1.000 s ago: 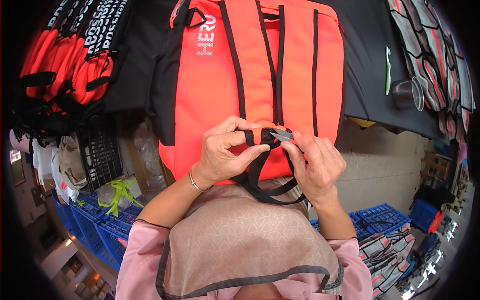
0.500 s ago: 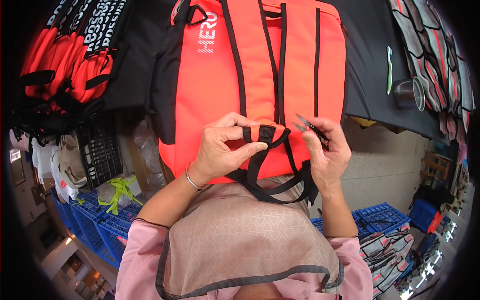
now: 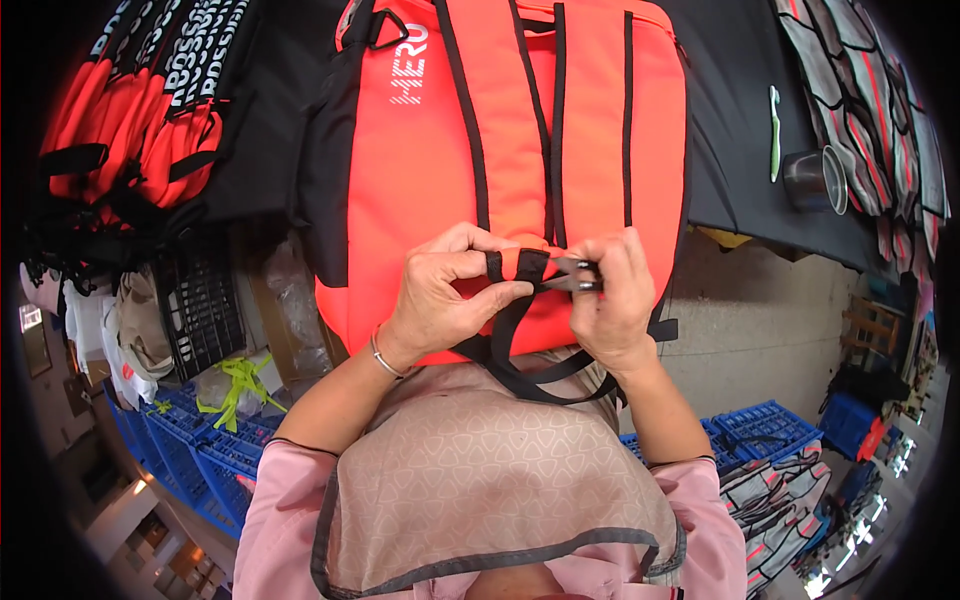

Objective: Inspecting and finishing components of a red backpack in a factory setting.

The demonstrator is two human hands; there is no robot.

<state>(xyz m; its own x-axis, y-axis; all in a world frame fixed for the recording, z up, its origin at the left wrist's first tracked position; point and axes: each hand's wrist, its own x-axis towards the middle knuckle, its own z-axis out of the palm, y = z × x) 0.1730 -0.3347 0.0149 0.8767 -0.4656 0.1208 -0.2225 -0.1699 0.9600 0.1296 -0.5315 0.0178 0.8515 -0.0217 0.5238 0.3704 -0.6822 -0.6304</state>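
The left hand (image 3: 440,300) pinches the orange backpack's (image 3: 500,150) black strap (image 3: 520,265) taut, so the right hand's (image 3: 615,300) fingers, closed on small snips (image 3: 570,275), can reach it.

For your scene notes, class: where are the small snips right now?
In the head view, the snips sit just right of centre in the right hand, tips at the orange strap tab that the left hand pinches on the orange backpack.
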